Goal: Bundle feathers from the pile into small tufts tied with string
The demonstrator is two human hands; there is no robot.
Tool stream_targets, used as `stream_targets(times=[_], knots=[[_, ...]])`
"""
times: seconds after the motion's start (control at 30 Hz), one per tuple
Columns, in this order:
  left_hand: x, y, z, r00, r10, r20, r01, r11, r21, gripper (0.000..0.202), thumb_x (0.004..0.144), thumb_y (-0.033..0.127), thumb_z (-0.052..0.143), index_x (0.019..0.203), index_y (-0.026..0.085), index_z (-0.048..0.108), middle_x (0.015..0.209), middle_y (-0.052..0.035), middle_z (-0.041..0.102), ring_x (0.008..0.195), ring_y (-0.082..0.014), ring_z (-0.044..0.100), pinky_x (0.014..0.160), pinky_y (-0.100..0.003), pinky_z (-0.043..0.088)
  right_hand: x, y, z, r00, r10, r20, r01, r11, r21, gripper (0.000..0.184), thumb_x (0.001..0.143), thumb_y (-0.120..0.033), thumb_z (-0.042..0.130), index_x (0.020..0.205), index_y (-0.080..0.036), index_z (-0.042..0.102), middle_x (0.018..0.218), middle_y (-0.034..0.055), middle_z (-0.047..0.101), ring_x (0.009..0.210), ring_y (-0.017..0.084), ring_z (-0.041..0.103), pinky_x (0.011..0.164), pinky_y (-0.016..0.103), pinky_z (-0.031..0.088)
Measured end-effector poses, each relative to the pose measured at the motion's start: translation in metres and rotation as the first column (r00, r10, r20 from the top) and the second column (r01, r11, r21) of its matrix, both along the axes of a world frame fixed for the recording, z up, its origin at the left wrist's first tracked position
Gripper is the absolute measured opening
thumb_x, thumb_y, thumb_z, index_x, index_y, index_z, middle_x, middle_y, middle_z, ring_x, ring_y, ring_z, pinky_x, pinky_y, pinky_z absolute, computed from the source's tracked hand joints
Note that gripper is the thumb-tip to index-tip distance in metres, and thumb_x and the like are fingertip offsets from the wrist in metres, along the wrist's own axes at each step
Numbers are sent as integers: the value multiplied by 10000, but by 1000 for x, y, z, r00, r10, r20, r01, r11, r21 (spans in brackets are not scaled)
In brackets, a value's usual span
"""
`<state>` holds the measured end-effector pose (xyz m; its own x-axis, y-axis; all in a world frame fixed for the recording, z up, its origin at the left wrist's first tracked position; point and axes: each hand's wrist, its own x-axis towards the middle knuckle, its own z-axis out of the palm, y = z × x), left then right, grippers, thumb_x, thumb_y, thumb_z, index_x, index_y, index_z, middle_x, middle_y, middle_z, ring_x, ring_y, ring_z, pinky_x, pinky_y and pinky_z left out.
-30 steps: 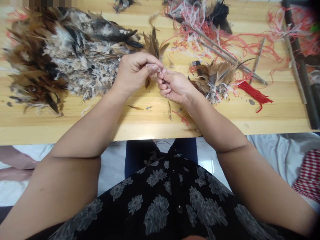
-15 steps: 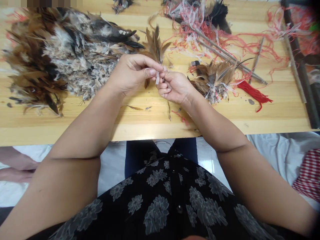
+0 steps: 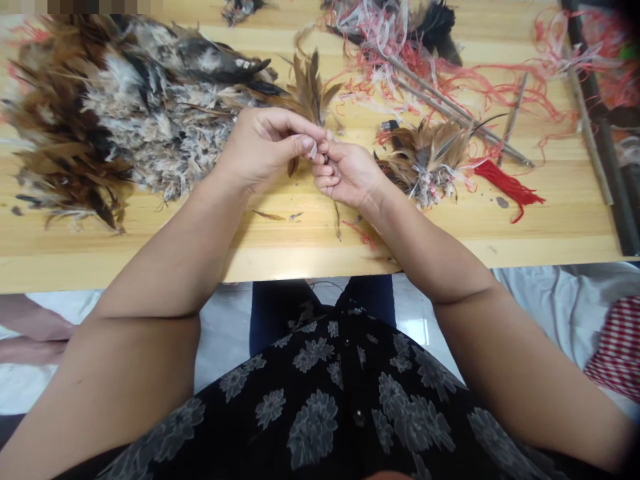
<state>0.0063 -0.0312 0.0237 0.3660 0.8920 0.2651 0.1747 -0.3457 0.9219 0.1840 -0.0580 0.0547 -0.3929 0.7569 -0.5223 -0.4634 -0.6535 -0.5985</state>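
Observation:
A small bundle of brown feathers (image 3: 311, 87) stands up from where my two hands meet, its base hidden among the fingertips. My left hand (image 3: 267, 147) is closed, thumb and forefinger pinching a thin white strip (image 3: 314, 151) at that base. My right hand (image 3: 353, 175) is closed too, with the fingers curled and the fingertips pressed at the base of the bundle. Close to my right wrist lies a tied bunch of brown feathers (image 3: 433, 157) with pale ends. Left of my left hand spreads a large pile of feathers (image 3: 165, 133), grey-white and brown.
Red and white shredded strips (image 3: 380, 33) lie at the back right beside thin sticks (image 3: 450, 107). A red yarn tassel (image 3: 507, 188) is at right. Dark bars (image 3: 607, 140) edge the table's right side. Loose feather scraps (image 3: 270, 215) lie near the wooden table's front (image 3: 300, 260).
The end of the white strip, which hung below my left thumb, is now drawn up and curled at the thumb tip. Both hands stay in nearly the same place.

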Motion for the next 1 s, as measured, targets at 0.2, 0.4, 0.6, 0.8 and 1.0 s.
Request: stream_targets(times=[0.2, 0.4, 0.6, 0.8, 1.0], knots=[[1, 1, -1, 998, -23, 50, 24, 999, -35, 481, 826, 872, 920, 985, 423, 848, 959, -28, 851, 914, -357, 792, 954, -712, 633, 0, 0, -2, 1000, 5, -14, -5, 1000, 10, 381, 1187, -123, 393, 815, -195, 440, 630, -89, 429, 465, 7, 267, 441, 91, 163], [1, 0, 1, 1000, 2, -15, -2, 1000, -14, 518, 827, 861, 908, 1022, 388, 825, 953, -39, 840, 1003, -375, 784, 973, -707, 617, -2, -2, 2, 1000, -17, 12, 18, 1000, -16, 389, 1191, -122, 391, 811, -205, 405, 635, -89, 420, 467, 8, 272, 450, 100, 153], [2, 12, -15, 994, 91, 58, -96, 992, 83, 634, 822, 909, 911, 1122, 372, 754, 1001, -35, 809, 1081, -366, 754, 967, -632, 605, -2, -2, -2, 1000, -5, -17, 5, 1000, 24, 389, 1211, -176, 389, 824, -207, 409, 639, -89, 428, 468, 8, 271, 456, 101, 154], [15, 13, -19, 969, 236, 68, -245, 930, 275, 638, 861, 946, 839, 1068, 353, 727, 1008, -36, 798, 938, -310, 715, 936, -575, 609, -3, -2, -4, 1000, 0, 4, -1, 999, 32, 357, 1164, -129, 403, 817, -212, 404, 660, -79, 421, 486, 26, 271, 456, 116, 164], [15, -1, -7, 942, 322, -98, -261, 882, 392, 282, 1032, 639, 765, 1015, 365, 702, 1122, -87, 781, 1137, -374, 696, 1043, -587, 577, -7, -3, -5, 1000, 8, -25, -7, 999, 38, 347, 1167, -148, 430, 830, -224, 392, 662, -82, 401, 489, 32, 272, 462, 131, 161]])
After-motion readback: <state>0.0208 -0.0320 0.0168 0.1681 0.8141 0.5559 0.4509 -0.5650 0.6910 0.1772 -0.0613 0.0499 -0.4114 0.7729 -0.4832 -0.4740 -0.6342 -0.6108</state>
